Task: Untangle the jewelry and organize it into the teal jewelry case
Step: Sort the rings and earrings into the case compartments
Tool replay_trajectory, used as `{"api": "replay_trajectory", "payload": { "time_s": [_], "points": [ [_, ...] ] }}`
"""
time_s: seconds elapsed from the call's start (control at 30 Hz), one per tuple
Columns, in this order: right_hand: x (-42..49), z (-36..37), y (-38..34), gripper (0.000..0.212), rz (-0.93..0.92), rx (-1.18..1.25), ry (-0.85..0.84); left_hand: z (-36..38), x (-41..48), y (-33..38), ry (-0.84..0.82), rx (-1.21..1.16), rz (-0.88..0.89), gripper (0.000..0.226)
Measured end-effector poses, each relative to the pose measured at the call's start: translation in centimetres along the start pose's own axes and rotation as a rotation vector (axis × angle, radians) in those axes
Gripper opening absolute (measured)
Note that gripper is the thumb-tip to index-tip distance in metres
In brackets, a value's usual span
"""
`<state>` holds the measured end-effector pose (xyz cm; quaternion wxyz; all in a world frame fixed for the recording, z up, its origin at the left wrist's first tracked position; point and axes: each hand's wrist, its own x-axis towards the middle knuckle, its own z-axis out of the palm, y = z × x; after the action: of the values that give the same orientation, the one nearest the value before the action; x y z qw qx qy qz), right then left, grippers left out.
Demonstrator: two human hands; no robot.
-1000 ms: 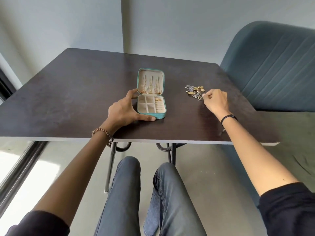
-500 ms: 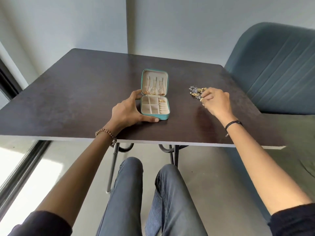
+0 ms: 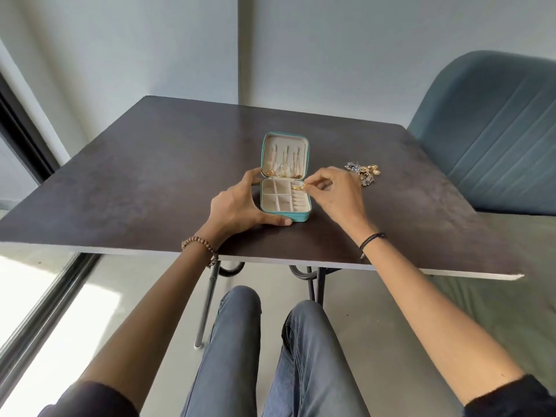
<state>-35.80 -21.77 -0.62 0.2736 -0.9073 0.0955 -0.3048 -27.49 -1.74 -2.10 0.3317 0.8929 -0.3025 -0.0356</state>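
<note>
Teal jewelry case point(image 3: 284, 216): open on the table point(image 3: 144, 182), lid upright at the far side, near the table's front edge; chains hang inside the lid.

Right hand point(image 3: 337, 195): half a second ago at the tangled jewelry pile point(image 3: 364, 173); now moved across to the case's right rim. Grip pinched on a small gold piece point(image 3: 303, 188), held over the case's right-hand slotted section, far end. Judged: one item freed and about to be seated; most of the pile not yet sorted.

Left hand point(image 3: 237, 206): unchanged, grip spread around the case's left wall and near corner, bracing it.

Pile: right of the case, apart from it, well in from the table's right edge.

Room: bare table left of and beyond the case; a blue chair point(image 3: 493, 133) stands past the right edge.
</note>
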Motion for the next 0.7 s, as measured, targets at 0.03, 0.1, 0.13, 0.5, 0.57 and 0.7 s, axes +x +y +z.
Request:
{"api": "replay_trajectory", "payload": {
  "time_s": [0.03,0.1,0.13,0.5,0.57,0.7],
  "points": [
    [0.1,0.4,-0.1,0.005,-0.007,-0.012,-0.006,0.0,0.0,0.0,-0.003,-0.003,0.001,0.119],
    [0.3,0.9,-0.3,0.006,-0.037,-0.045,-0.011,0.0,0.2,-0.1,-0.009,-0.006,0.003,0.118],
    [0.4,1.0,-0.4,0.008,-0.058,-0.068,-0.013,0.0,0.2,-0.1,-0.008,-0.007,0.003,0.118],
    [-0.5,1.1,-1.2,0.016,-0.257,-0.393,-0.061,0.1,0.1,-0.2,0.016,-0.024,0.018,0.117],
    [-0.6,0.7,-0.8,0.014,-0.265,-0.345,-0.1,0.1,0.1,-0.3,0.011,-0.027,0.017,0.116],
    [-0.7,-0.1,-0.5,0.007,-0.203,-0.219,-0.152,0.1,0.1,-0.3,0.014,-0.019,0.02,0.116]
  ]
}}
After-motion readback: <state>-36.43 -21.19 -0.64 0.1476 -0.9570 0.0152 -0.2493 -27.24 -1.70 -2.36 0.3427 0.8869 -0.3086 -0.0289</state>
